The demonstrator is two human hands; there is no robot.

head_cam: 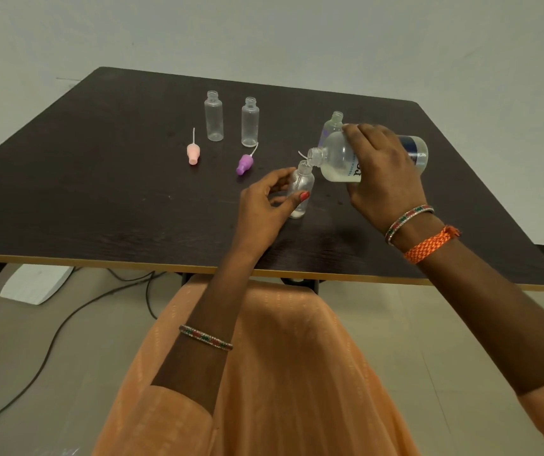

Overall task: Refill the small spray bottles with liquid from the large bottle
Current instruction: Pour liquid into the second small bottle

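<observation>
Now pouring: large bottle tipped over a small spray bottle near the tabletop's [66,199] front edge.

From the left: pink cap [193,154], two open clear bottles [214,116] [250,122] and purple cap [245,162] stand untouched. Your left hand [265,205] curls its fingers around the small spray bottle [301,189], which stands upright. Your right hand [380,172] grips the large bottle [346,159], its mouth at the small one's neck. Another small bottle [333,124] stands behind.
</observation>
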